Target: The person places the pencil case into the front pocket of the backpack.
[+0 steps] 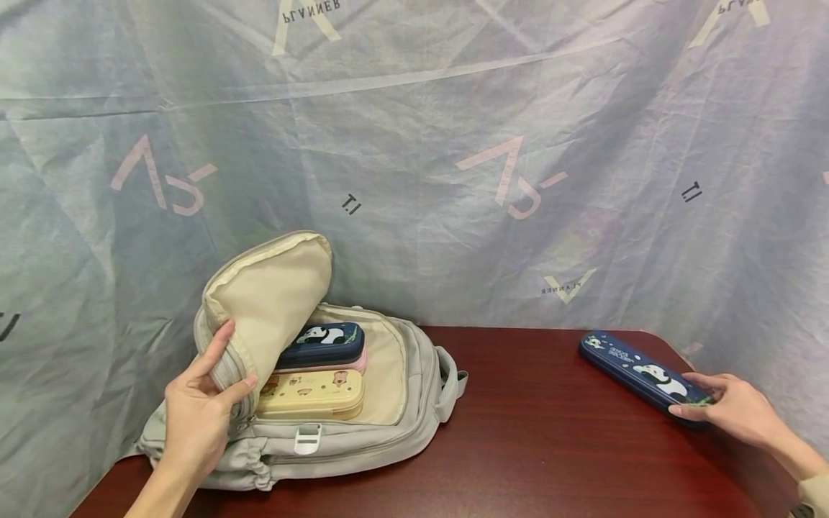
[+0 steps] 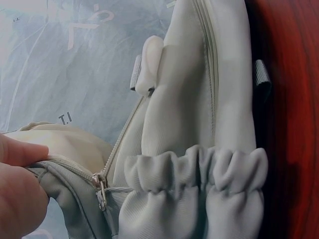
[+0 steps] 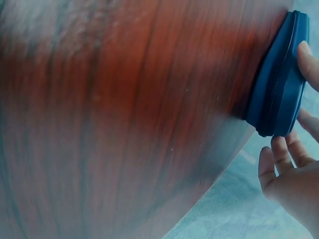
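Observation:
My left hand [image 1: 197, 406] pinches the edge of the cream-lined flap [image 1: 288, 284] of a pale grey backpack [image 1: 352, 460], holding it raised. The backpack lies on its back at the left. Inside are a yellow pencil case [image 1: 314, 394] with small brown figures, a navy panda pencil case [image 1: 327, 352], and a pink case [image 1: 360, 361] mostly hidden under the navy one. At the far right, my right hand [image 1: 741, 410] grips the near end of another navy panda pencil case [image 1: 624, 367], thumb and fingers on opposite sides. In the right wrist view its zipped side [image 3: 279, 79] shows.
Under everything is a dark red wooden table [image 1: 518, 424]. A grey printed cloth [image 1: 414, 180] hangs behind it and along both sides. The backpack's top handle [image 1: 448, 385] points right, and a white buckle [image 1: 307, 439] sits on its near side.

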A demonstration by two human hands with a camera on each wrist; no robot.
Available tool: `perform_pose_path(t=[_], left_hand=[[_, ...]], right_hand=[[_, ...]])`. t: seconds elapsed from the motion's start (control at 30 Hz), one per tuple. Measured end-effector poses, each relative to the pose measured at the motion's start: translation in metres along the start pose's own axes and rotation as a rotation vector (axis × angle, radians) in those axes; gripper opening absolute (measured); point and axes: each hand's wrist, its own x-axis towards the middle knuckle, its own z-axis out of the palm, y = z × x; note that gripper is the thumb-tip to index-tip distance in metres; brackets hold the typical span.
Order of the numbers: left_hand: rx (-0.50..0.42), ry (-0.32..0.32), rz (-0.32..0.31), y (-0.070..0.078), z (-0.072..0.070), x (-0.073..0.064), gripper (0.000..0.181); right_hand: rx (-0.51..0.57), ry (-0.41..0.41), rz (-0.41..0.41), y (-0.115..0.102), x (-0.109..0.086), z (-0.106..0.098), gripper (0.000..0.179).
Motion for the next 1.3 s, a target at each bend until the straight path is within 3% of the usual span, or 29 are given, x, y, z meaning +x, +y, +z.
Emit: perform_pose_path(t=[0.83, 1.3], left_hand=[[-0.027, 0.008, 0.016, 0.0, 0.004, 0.001, 0.087], [-0.012, 0.016, 0.002, 0.0, 0.004, 0.0, 0.086]], right_hand=[[0.11, 0.023, -0.193, -0.027, -0.007, 0.009, 0.074], [0.259, -0.065, -0.285, -0.04, -0.013, 0.021, 0.068]])
